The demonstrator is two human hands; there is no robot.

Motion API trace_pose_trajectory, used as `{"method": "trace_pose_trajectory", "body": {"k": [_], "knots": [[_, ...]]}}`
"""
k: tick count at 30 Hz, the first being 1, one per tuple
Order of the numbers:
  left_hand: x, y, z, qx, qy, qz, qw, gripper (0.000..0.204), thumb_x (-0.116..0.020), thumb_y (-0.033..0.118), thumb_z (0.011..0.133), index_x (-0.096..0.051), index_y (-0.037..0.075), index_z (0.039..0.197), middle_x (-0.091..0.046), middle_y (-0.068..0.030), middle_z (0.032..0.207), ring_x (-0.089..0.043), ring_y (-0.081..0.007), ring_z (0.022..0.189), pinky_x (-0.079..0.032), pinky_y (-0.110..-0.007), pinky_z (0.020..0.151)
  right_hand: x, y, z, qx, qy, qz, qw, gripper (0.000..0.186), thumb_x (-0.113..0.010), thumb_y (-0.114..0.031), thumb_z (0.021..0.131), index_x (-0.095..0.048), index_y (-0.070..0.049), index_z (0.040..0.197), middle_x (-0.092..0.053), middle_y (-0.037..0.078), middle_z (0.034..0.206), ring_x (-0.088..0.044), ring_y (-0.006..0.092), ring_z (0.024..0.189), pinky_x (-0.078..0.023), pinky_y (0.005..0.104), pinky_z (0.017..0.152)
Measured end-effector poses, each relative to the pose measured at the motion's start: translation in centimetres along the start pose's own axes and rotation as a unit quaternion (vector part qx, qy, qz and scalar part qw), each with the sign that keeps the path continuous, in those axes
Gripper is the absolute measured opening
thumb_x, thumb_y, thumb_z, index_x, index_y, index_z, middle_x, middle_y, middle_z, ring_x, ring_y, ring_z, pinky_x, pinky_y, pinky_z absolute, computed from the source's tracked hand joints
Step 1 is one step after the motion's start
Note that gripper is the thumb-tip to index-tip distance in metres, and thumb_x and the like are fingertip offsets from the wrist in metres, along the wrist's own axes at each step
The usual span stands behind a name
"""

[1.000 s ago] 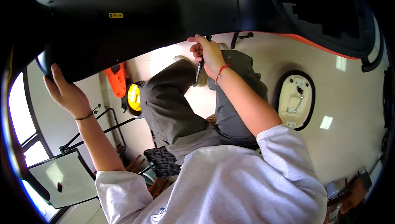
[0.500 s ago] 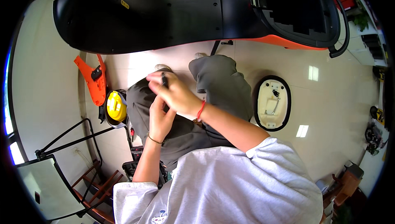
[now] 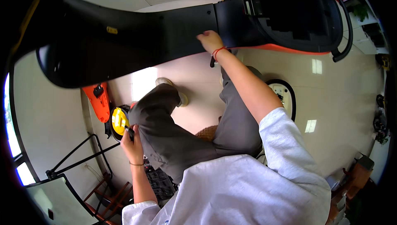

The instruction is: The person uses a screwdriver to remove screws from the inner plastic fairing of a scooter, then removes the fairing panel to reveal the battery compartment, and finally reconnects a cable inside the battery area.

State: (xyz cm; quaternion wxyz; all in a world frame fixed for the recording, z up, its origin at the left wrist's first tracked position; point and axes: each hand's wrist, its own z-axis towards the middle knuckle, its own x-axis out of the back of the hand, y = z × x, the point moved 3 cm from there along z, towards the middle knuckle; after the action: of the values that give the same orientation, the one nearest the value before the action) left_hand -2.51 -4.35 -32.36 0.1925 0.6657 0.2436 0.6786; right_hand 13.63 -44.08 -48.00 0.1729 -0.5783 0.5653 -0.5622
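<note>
A scooter body (image 3: 136,39) with a black footboard and an orange lower edge stretches across the far side. My right hand (image 3: 211,42) reaches over its near edge, the fingers curled together. Whether anything small is between them cannot be made out. My left hand (image 3: 132,146) is down beside my left knee, closed around a short black tool (image 3: 130,131); its tip is too small to tell. Close to that hand, a yellow rounded object (image 3: 120,119) sits in a dark container. At the scooter's right end is a black oval seat opening (image 3: 297,14) with a bar curving around it.
An orange panel (image 3: 98,103) lies on the floor at the left. Behind my right arm, an oval scooter seat (image 3: 292,101) rests with its pale underside up. A black tool case (image 3: 159,183) is below my left thigh. A black-framed board (image 3: 62,200) stands at lower left.
My hands were together above my left thigh. The right hand has moved forward to the scooter; the left has dropped back left with the black tool. My body and view have shifted toward the scooter.
</note>
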Motion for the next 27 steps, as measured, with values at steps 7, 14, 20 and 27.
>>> {"method": "trace_pose_trajectory", "body": {"k": [7, 14, 20, 27], "knots": [[-3.5, -0.8, 2.9, -0.030, -0.039, 0.149, 0.988, 0.017, -0.063, 0.010, 0.084, -0.052, -0.002, 0.080, -0.056, -0.0213, 0.073, -0.055, -0.0412, 0.069, -0.044, -0.043, 0.060, 0.5, 5.7, 11.4, -0.177, 0.080, -0.038, 0.980, 0.057, -0.064, -0.034, 0.073, -0.059, 0.003, 0.115, -0.056, 0.027, 0.120, -0.055, 0.0381, 0.112, -0.046, 0.0412, 0.096], [-6.1, -0.8, 3.8, -0.079, 0.082, 0.218, 0.969, 0.026, -0.067, 0.015, 0.081, -0.047, 0.003, 0.069, -0.052, -0.0162, 0.060, -0.052, -0.0358, 0.053, -0.040, -0.041, 0.050, -1.5, 4.7, 12.2, -0.202, 0.057, -0.135, 0.969, 0.054, -0.067, -0.036, 0.075, -0.059, 0.002, 0.113, -0.052, 0.025, 0.124, -0.052, 0.0378, 0.116, -0.045, 0.0408, 0.097], [-6.7, 0.0, 4.5, -0.126, 0.087, 0.179, 0.972, 0.023, -0.069, 0.013, 0.079, -0.050, 0.004, 0.070, -0.051, -0.0167, 0.059, -0.052, -0.0354, 0.053, -0.040, -0.040, 0.050, -1.1, 5.8, 12.9, -0.135, 0.092, -0.122, 0.979, 0.048, -0.072, -0.039, 0.078, -0.063, 0.000, 0.103, -0.063, 0.022, 0.110, -0.062, 0.0337, 0.103, -0.051, 0.0393, 0.088], [-6.1, -0.7, 3.5, -0.113, 0.104, 0.170, 0.973, 0.022, -0.068, 0.012, 0.079, -0.050, 0.003, 0.071, -0.051, -0.0167, 0.059, -0.052, -0.0351, 0.052, -0.040, -0.040, 0.050, 0.6, 3.7, 11.3, -0.135, 0.056, -0.159, 0.976, 0.038, -0.067, -0.039, 0.084, -0.067, -0.004, 0.099, -0.067, 0.018, 0.104, -0.065, 0.0318, 0.099, -0.053, 0.0393, 0.083]]}}
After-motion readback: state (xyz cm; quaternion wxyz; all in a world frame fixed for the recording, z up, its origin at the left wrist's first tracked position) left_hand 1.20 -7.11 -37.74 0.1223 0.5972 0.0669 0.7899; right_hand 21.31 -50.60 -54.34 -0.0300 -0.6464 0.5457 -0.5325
